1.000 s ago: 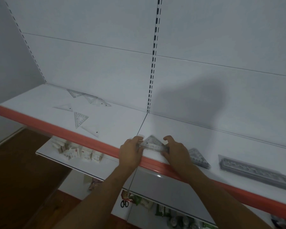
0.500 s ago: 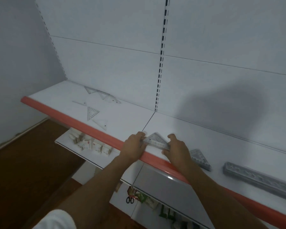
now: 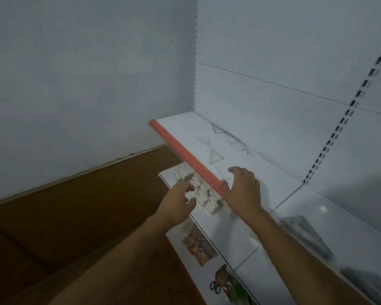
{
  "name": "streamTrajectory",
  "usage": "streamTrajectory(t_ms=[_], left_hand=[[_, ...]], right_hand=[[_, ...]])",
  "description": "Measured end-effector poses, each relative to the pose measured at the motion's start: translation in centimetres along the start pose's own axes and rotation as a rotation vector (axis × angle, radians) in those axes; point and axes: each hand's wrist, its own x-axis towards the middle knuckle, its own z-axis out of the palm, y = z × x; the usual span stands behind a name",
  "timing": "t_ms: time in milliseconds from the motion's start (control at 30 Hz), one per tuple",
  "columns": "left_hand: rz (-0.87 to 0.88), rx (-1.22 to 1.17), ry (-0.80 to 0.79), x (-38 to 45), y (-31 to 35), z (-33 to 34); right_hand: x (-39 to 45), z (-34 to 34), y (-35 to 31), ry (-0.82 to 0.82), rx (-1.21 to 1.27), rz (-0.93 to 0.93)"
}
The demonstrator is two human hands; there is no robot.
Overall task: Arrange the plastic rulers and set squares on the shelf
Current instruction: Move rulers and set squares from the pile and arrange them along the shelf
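Observation:
Several clear plastic set squares lie loose on the white shelf (image 3: 180, 126) with an orange front edge; one with printed marks (image 3: 216, 156) sits near the edge, others (image 3: 231, 137) lie by the back wall. My right hand (image 3: 242, 188) hovers over the shelf edge, fingers spread, holding nothing, just short of a faint clear set square (image 3: 221, 172). My left hand (image 3: 180, 197) is out in front of the shelf and lower, fingers loose and empty. A stack of set squares (image 3: 304, 232) lies at right behind my right forearm, blurred.
A lower shelf (image 3: 169, 179) holds small white boxes (image 3: 207, 199), a printed packet and scissors (image 3: 215, 287). A dark ruler pack (image 3: 365, 282) lies at the far right of the upper shelf. A blank wall stands left, brown floor below.
Both hands have let go of the stack of set squares and moved left along the shelf. The view has swung left toward the loose set squares.

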Motion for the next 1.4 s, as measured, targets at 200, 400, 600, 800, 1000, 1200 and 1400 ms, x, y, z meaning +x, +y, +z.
streamTrajectory(t_ms=[200,400,600,800,1000,1200,1400], left_hand=[[-0.159,0.078,0.182,0.6,-8.1,-10.6],[-0.262,0.144,0.257,0.8,-15.8,-17.4],[-0.297,0.111,0.218,3.9,-20.6,-18.0],[-0.262,0.096,0.181,11.8,-23.2,-17.6],[-0.184,0.089,0.149,22.3,-23.5,-17.7],[0.004,0.018,0.071,30.9,-23.5,-15.1],[0.238,-0.097,-0.077,39.0,-23.5,-12.1]], right_hand=[[4.2,6.1,-13.7,-0.211,0.187,-0.196],[8.0,11.7,-22.5,-0.263,0.169,-0.343],[11.6,16.5,-24.9,-0.333,0.144,-0.37],[18.6,20.3,-25.2,-0.347,0.164,-0.354],[26.4,22.4,-23.5,-0.298,0.165,-0.279],[32.0,24.6,-20.4,-0.233,0.036,-0.129],[34.7,25.4,-16.7,-0.111,0.014,0.044]])
